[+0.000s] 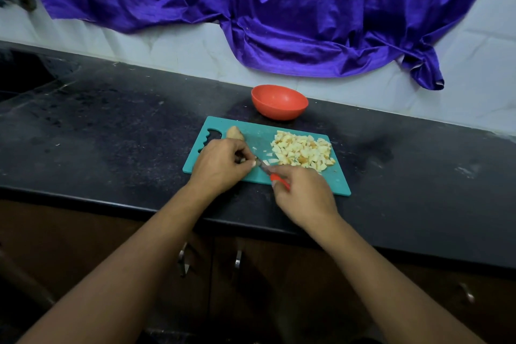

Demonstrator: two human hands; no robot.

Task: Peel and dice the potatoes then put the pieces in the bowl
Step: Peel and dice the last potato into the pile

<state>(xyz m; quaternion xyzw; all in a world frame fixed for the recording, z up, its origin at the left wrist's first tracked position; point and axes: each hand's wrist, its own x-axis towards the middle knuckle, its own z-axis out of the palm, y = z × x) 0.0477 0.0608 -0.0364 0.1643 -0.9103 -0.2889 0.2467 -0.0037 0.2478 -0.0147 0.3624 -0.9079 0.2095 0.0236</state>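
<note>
- The left hand (220,165) curls its fingers and pinches a small potato bit (243,160) on the green board (335,181).
- The right hand (303,193) grips the red handle of the knife (275,176). The blade points to 10 o'clock, right at that bit.
- A big pile of cut pieces (303,152) lies on the 3 o'clock side of the board.
- One more potato (234,132) sits at the 10 o'clock corner, just past the left hand. I cannot tell if it is peeled.
- The red bowl (279,102) stands at 12 o'clock, just past the board. I see no pieces in it.
- I think the step now is cutting this small bit.
- To do it well, tuck the fingertips back from the blade. Hold the bit firm so it cannot slip. Press the knife straight down, and make the bits the same size as the pile.
</note>
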